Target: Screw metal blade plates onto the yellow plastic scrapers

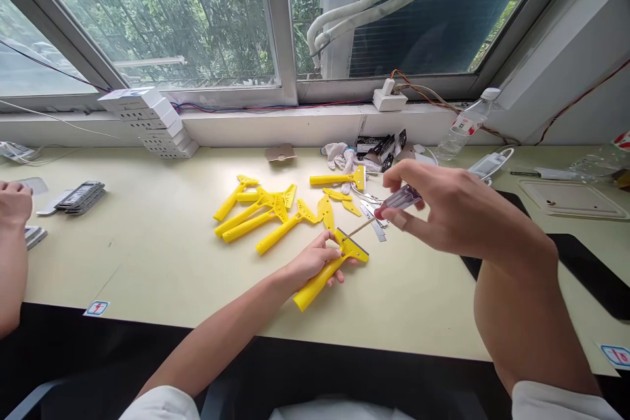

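My left hand (pixel 319 260) is closed around a yellow scraper (pixel 315 287) near its head, which points away to the upper right with a dark blade edge along it. In my right hand (pixel 443 203) is a screwdriver (pixel 401 199) with a clear, red-tipped handle. Its thin shaft slants down to the left, and the tip meets the scraper head. Just beyond lie several yellow scraper handles (pixel 251 215), loose yellow head plates (pixel 325 211) and flat metal blades (pixel 377 223). Another scraper (pixel 339 178) with a head fitted lies farther back.
White boxes (pixel 157 121) are stacked by the window at left. A plastic bottle (pixel 462 125), gloves (pixel 339 156) and black packets (pixel 381 147) sit at the back. Dark mats (pixel 585 269) lie at right. Another person's hand (pixel 14 203) is at far left, near grey packs (pixel 81 197).
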Demonstrator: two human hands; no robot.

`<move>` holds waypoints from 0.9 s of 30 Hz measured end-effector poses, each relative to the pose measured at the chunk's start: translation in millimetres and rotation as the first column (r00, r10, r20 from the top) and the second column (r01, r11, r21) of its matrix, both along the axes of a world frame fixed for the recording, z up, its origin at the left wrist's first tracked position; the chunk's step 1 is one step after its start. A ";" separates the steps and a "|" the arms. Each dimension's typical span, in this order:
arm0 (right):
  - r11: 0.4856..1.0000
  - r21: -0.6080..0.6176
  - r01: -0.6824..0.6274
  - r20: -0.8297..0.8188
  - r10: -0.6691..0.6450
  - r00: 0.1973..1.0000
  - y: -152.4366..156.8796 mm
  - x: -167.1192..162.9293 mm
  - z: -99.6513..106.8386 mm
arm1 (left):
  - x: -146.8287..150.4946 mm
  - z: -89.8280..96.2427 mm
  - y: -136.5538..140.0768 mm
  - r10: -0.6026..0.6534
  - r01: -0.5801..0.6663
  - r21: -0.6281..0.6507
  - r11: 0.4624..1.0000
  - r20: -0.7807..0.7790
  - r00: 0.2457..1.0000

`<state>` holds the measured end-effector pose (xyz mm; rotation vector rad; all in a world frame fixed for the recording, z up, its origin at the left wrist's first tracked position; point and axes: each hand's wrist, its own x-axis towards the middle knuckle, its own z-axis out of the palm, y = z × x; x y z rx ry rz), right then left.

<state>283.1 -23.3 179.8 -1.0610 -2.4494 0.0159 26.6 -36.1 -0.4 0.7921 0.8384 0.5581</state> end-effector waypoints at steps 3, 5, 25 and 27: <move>0.979 -0.115 -0.169 -0.057 0.163 0.985 1.1 3.9 3.3 | -0.3 -1.8 0.5 -0.003 0.003 -0.004 1.000 0.006 1.000; 0.969 -0.114 -0.219 -0.086 0.210 0.974 1.6 4.9 4.3 | -0.4 -2.2 0.4 -0.005 0.005 -0.004 1.000 0.006 1.000; 0.999 0.050 0.007 -0.047 -0.005 0.999 6.6 -1.4 -1.6 | -0.1 -2.2 0.6 -0.002 0.002 -0.003 1.000 0.020 1.000; 0.997 0.049 0.052 -0.027 -0.051 0.998 5.5 -3.0 -2.5 | -0.2 -2.7 1.1 -0.002 0.002 -0.003 1.000 0.019 1.000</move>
